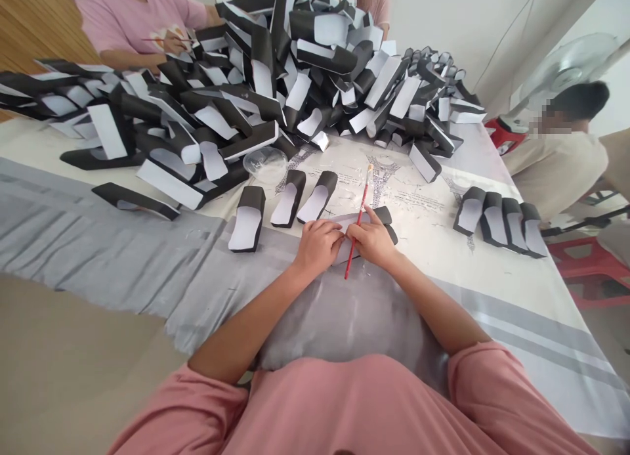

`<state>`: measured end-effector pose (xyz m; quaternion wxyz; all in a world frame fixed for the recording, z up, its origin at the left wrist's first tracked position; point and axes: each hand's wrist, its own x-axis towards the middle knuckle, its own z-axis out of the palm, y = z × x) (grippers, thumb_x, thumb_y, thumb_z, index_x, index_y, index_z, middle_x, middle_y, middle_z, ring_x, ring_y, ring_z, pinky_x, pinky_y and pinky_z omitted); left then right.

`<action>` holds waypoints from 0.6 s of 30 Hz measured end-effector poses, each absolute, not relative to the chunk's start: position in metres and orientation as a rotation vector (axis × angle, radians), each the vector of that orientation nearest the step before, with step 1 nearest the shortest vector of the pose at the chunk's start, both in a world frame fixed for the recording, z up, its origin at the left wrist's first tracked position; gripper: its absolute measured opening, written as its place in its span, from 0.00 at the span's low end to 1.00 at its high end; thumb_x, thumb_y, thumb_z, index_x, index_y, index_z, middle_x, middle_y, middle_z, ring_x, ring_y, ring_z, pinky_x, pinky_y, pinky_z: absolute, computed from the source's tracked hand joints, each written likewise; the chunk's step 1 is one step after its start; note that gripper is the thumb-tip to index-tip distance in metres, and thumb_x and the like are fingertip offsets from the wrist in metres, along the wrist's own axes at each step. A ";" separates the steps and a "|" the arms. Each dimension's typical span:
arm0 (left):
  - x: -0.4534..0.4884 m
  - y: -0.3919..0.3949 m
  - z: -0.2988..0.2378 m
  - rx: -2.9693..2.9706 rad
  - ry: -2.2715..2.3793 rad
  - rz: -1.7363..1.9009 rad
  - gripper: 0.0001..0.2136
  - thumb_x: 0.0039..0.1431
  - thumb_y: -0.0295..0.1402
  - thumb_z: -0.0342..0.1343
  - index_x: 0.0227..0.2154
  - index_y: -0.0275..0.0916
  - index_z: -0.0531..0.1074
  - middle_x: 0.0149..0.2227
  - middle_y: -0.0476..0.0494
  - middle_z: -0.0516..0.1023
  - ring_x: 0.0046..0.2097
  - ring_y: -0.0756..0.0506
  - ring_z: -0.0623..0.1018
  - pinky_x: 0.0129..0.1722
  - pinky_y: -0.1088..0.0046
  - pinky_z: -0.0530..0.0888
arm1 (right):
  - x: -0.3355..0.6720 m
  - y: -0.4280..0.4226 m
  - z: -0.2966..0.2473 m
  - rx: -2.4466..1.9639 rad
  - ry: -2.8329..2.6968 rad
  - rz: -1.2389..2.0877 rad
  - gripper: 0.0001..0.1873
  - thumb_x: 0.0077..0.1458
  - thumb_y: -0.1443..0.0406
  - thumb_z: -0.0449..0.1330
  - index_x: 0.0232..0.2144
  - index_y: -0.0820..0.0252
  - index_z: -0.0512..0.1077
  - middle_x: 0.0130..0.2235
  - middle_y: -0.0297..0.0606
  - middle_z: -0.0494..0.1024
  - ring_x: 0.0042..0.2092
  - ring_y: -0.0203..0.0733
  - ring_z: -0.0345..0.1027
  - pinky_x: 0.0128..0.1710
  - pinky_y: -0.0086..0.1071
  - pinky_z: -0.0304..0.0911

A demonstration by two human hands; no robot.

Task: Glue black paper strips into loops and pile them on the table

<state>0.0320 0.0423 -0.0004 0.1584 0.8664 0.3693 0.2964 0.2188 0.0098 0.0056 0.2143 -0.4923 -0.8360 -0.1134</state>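
My right hand [373, 242] is closed around a thin red-handled paintbrush [365, 195], whose pale bristle end points away from me. Under both hands lies a black-and-white folded paper piece [339, 259], partly hidden by my fingers; its black end shows past my right hand. My left hand [319, 246] has its fingers curled and pressed together on this piece, close to my right fingertips. Left of my hands stand three finished-looking paper pieces [245, 226], black with white curved fronts. Behind them sits a clear plastic bowl [266, 165].
A large heap of similar black-and-white paper pieces [266, 107] covers the back of the table. Several more stand in a row [502, 224] at the right. A person in pink [138, 21] holds a brush at the back left. A red stool [590, 264] is beyond the right edge.
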 end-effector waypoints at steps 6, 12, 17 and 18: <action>0.026 0.061 0.033 2.004 0.892 1.380 0.27 0.66 0.50 0.50 0.62 0.43 0.64 0.67 0.35 0.63 0.68 0.39 0.63 0.65 0.57 0.62 | 0.232 0.025 0.052 -1.259 -2.166 -0.532 0.14 0.49 0.78 0.47 0.26 0.55 0.63 0.21 0.24 0.64 0.24 0.34 0.55 0.65 0.42 0.54; 0.057 0.103 0.060 1.497 0.775 1.286 0.35 0.67 0.58 0.38 0.70 0.47 0.45 0.74 0.39 0.45 0.74 0.42 0.50 0.70 0.60 0.55 | 0.227 0.059 0.094 -1.268 -2.095 -0.678 0.14 0.48 0.78 0.47 0.26 0.55 0.63 0.21 0.24 0.60 0.24 0.34 0.53 0.66 0.43 0.53; 0.075 0.119 0.063 1.323 0.967 1.306 0.27 0.69 0.49 0.46 0.66 0.46 0.56 0.72 0.41 0.53 0.73 0.43 0.53 0.70 0.61 0.53 | 0.210 0.069 0.084 -1.338 -2.074 -0.721 0.13 0.49 0.78 0.48 0.26 0.55 0.64 0.21 0.25 0.63 0.25 0.35 0.56 0.65 0.42 0.52; 0.075 0.118 0.061 1.300 1.006 1.308 0.24 0.69 0.46 0.47 0.64 0.45 0.59 0.71 0.41 0.57 0.71 0.42 0.57 0.70 0.60 0.56 | 0.208 0.068 0.080 -1.345 -2.074 -0.732 0.13 0.49 0.78 0.48 0.26 0.55 0.65 0.21 0.26 0.64 0.25 0.36 0.57 0.65 0.41 0.52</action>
